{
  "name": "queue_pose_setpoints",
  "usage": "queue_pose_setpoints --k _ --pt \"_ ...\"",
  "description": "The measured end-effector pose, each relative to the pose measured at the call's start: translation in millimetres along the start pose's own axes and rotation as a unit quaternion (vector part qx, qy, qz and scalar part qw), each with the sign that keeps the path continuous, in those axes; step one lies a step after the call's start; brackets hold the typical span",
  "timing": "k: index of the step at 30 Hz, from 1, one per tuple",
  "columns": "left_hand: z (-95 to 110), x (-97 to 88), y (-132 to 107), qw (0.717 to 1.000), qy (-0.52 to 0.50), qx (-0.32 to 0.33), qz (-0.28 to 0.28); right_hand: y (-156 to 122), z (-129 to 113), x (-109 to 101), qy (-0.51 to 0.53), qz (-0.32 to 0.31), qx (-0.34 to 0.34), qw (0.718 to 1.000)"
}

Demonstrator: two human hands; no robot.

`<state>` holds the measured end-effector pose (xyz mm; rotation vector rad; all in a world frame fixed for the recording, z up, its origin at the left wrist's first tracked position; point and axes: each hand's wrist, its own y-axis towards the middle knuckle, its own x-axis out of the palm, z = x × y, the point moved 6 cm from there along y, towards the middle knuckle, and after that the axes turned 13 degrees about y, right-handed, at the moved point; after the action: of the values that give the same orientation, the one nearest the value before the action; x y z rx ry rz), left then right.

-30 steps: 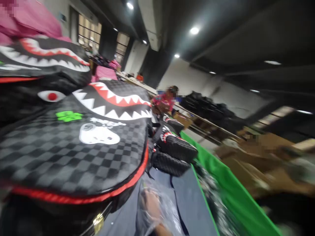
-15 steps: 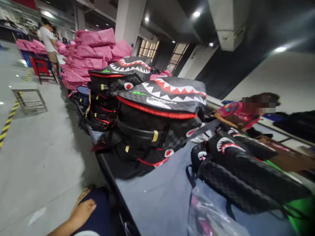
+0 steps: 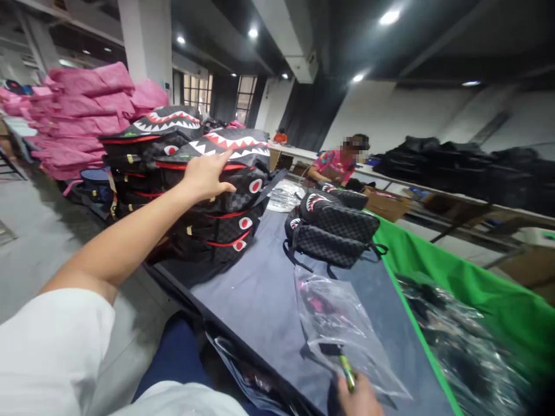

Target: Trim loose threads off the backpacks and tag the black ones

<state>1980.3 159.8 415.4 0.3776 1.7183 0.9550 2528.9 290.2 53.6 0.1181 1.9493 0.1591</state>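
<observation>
My left hand (image 3: 206, 176) reaches out to the top of a stack of black checkered backpacks with shark-mouth prints (image 3: 217, 196), fingers stretched and touching the uppermost one. My right hand (image 3: 358, 398) shows only at the bottom edge, closed on a small yellow-green tool (image 3: 347, 372) that rests on a clear plastic bag (image 3: 342, 329) lying on the dark table (image 3: 264, 289). Two more shark backpacks (image 3: 333, 228) lie stacked further back on the table.
Pink wrapped bundles (image 3: 82, 115) are piled at the back left. A green cloth (image 3: 455, 283) with crumpled plastic covers the table's right side. A person in a patterned top (image 3: 336, 164) sits behind the table. Dark bags (image 3: 455, 162) pile along the far wall.
The view swung right and steadied. My left hand rose from beside my lap to the top backpack of the stack. My right hand with the tool came into view at the bottom.
</observation>
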Motion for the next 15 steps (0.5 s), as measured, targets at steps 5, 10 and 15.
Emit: queue_pose_setpoints --k 5,10,15 --pt "-2.4 8.1 9.1 0.997 0.064 -0.010 -0.051 -27.5 -99.1 -9.9 0.105 0.065 -0.240 0.963" --pt "5.4 -60.8 37.8 0.990 0.118 -0.031 0.078 50.2 -175.8 18.4 -0.015 0.042 -0.246 0.968" --pt "-1.2 -158.2 58.6 0.971 0.085 -0.093 0.205 109.1 -93.3 59.2 -0.062 -0.010 -0.104 0.993"
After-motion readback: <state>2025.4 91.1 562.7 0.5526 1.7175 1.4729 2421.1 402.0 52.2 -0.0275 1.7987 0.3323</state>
